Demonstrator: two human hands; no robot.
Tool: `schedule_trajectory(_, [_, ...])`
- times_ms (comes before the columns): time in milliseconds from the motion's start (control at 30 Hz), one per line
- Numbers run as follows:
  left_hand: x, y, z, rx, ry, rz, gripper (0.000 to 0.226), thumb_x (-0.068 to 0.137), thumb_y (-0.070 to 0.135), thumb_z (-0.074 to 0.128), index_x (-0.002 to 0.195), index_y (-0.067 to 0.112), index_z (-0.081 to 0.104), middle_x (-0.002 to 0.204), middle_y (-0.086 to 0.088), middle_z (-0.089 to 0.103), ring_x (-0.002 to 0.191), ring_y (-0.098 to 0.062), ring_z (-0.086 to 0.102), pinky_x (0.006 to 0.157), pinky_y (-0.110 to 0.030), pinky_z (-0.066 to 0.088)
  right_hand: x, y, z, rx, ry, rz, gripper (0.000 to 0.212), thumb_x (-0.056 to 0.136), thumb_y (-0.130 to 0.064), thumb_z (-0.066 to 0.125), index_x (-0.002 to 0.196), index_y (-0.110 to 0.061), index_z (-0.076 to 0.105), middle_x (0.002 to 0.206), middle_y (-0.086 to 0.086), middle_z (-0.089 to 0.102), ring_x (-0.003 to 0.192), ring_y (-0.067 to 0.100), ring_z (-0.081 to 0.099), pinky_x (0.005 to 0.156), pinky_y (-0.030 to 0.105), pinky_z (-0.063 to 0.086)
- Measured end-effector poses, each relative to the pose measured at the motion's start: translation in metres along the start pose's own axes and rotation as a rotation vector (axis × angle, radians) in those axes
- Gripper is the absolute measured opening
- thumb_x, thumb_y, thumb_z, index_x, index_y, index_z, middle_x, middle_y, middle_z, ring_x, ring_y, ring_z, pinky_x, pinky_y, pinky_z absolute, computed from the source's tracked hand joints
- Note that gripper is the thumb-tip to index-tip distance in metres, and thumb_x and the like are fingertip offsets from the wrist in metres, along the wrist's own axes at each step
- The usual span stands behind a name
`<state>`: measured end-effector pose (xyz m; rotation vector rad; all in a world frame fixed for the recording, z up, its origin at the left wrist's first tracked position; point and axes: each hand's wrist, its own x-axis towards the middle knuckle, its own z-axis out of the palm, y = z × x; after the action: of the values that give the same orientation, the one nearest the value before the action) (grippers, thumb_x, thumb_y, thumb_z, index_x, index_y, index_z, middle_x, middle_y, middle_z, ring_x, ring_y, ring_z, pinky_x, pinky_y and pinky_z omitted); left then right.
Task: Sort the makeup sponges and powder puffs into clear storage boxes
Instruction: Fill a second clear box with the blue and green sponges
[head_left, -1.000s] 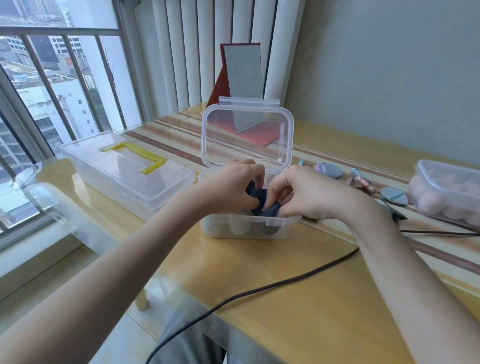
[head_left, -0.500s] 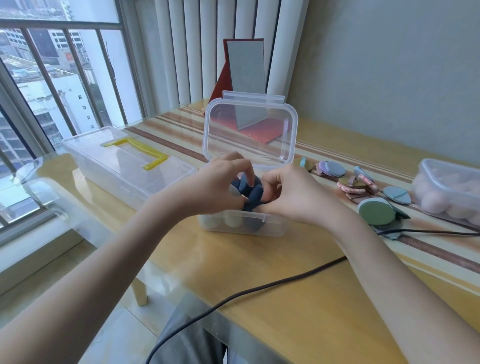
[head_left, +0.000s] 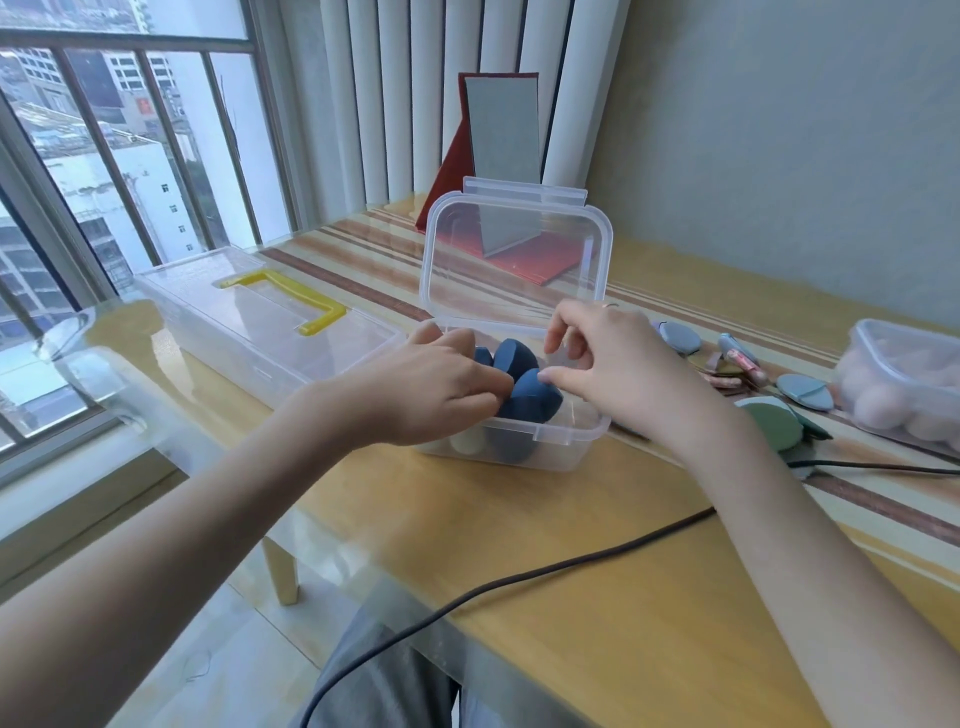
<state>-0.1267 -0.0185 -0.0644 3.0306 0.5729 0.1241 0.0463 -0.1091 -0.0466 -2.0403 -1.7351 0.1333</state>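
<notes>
both hands (head_left: 431, 384) (head_left: 618, 369) touch blue sponges (head_left: 535, 397) in open clear box (head_left: 571, 434).

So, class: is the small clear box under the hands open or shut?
Open: the small clear box has its lid standing upright behind dark blue sponges.
</notes>
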Motion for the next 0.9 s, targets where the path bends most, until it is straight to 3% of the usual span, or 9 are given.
schedule_trajectory(67, [0.0, 0.002, 0.001, 0.027, 0.04, 0.013, 0.037, 0.095, 0.032, 0.022, 0.087, 0.021, 0.056, 0.079, 0.0, 0.05, 0.082, -0.011, 0.027, 0.082, -0.029, 0.017, -0.003, -0.007, 0.008, -0.17, -0.062, 0.012, 0.016, 0.093, -0.035, 0.059, 0.096, -0.02, 0.053, 0.093, 0.001, 0.058, 0.082, 0.019, 0.055, 0.066, 0.033, 0.045])
schedule_trajectory(167, [-0.002, 0.005, 0.003, 0.006, 0.142, 0.03, 0.033, 0.09, 0.033, 0.029, 0.083, 0.02, 0.058, 0.089, 0.006, 0.049, 0.091, -0.012, 0.032, 0.09, -0.032, 0.028, -0.004, -0.012, 0.016, -0.293, -0.097, 0.019, 0.023, 0.099, -0.039, 0.046, 0.095, -0.017, 0.05, 0.091, 0.005, 0.06, 0.08, 0.023, 0.055, 0.054, 0.031, 0.034])
schedule_trajectory(267, [-0.007, 0.003, 0.007, -0.088, 0.358, -0.102, 0.013, 0.087, 0.023, 0.047, 0.093, 0.022, 0.059, 0.105, 0.006, 0.048, 0.105, -0.015, 0.034, 0.092, -0.029, 0.025, -0.005, -0.012, 0.011, -0.132, -0.106, 0.061, 0.022, 0.096, -0.041, 0.051, 0.095, -0.019, 0.053, 0.083, -0.001, 0.062, 0.077, 0.017, 0.058, 0.055, 0.03, 0.037])
schedule_trajectory(367, [-0.011, 0.0, 0.013, -0.063, 0.466, -0.298, 0.016, 0.085, 0.017, 0.051, 0.098, 0.024, 0.059, 0.115, 0.004, 0.054, 0.117, -0.019, 0.036, 0.101, -0.034, 0.02, -0.004, -0.01, 0.004, 0.029, -0.13, 0.099, 0.015, 0.096, -0.037, 0.053, 0.098, -0.023, 0.054, 0.086, -0.005, 0.064, 0.081, 0.014, 0.058, 0.061, 0.028, 0.041])
schedule_trajectory(500, [-0.007, 0.006, 0.019, -0.027, 0.416, -0.313, 0.021, 0.087, 0.015, 0.041, 0.102, 0.019, 0.056, 0.111, 0.0, 0.059, 0.111, -0.025, 0.049, 0.103, -0.036, 0.021, -0.004, -0.006, 0.0, -0.021, -0.321, 0.055, 0.009, 0.101, -0.028, 0.044, 0.108, -0.027, 0.049, 0.09, -0.006, 0.062, 0.085, 0.015, 0.058, 0.071, 0.034, 0.049])
schedule_trajectory(600, [-0.006, 0.01, 0.021, -0.043, 0.404, -0.309, 0.031, 0.084, 0.018, 0.028, 0.102, 0.018, 0.053, 0.104, 0.001, 0.061, 0.101, -0.023, 0.052, 0.101, -0.036, 0.022, -0.004, -0.005, -0.005, 0.0, -0.427, 0.064, 0.018, 0.098, -0.032, 0.05, 0.115, -0.031, 0.051, 0.093, -0.017, 0.063, 0.083, 0.001, 0.057, 0.064, 0.022, 0.044])
schedule_trajectory(767, [-0.004, 0.006, 0.018, -0.065, 0.317, -0.253, 0.033, 0.092, 0.012, 0.035, 0.1, 0.025, 0.064, 0.096, 0.012, 0.061, 0.101, -0.014, 0.046, 0.101, -0.037, 0.018, -0.003, -0.016, 0.02, -0.134, -0.15, 0.027, 0.009, 0.095, -0.033, 0.056, 0.099, -0.03, 0.063, 0.089, -0.007, 0.067, 0.089, 0.018, 0.059, 0.085, 0.033, 0.041])
schedule_trajectory(900, [0.001, 0.0, 0.012, 0.002, 0.135, -0.208, 0.04, 0.094, 0.019, 0.032, 0.103, 0.034, 0.068, 0.115, 0.016, 0.054, 0.114, -0.011, 0.038, 0.103, -0.041, 0.02, -0.001, -0.011, 0.013, 0.026, -0.239, 0.074, 0.022, 0.098, -0.018, 0.052, 0.109, -0.028, 0.068, 0.099, -0.003, 0.069, 0.09, 0.013, 0.062, 0.073, 0.025, 0.042])
